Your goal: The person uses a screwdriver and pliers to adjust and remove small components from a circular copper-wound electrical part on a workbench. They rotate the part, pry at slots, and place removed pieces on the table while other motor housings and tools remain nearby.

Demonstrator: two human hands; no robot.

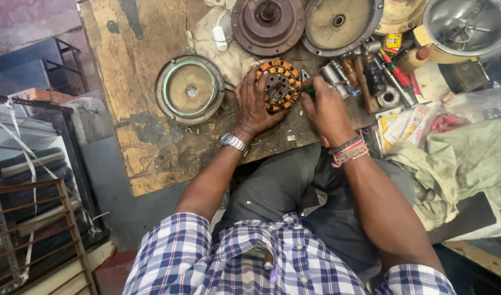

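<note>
Worn wooden workbench [146, 65], paint-stained, seen from above. At its left-centre lies a round metal cover [190, 89] with a greenish ring. Along the far edge sit a dark rust-brown motor housing [268, 23] and, just to its right, a pale round cover plate [340, 23]. A shiny steel bowl [464, 24] stands at the far right corner. Near it lies a cluster of screwdrivers [395, 68] with red and brown handles beside a small metal ring [389, 98]. A crumpled greenish cloth [458, 158] covers the right edge. A rusty metal rack [37, 229] stands at lower left.
</note>
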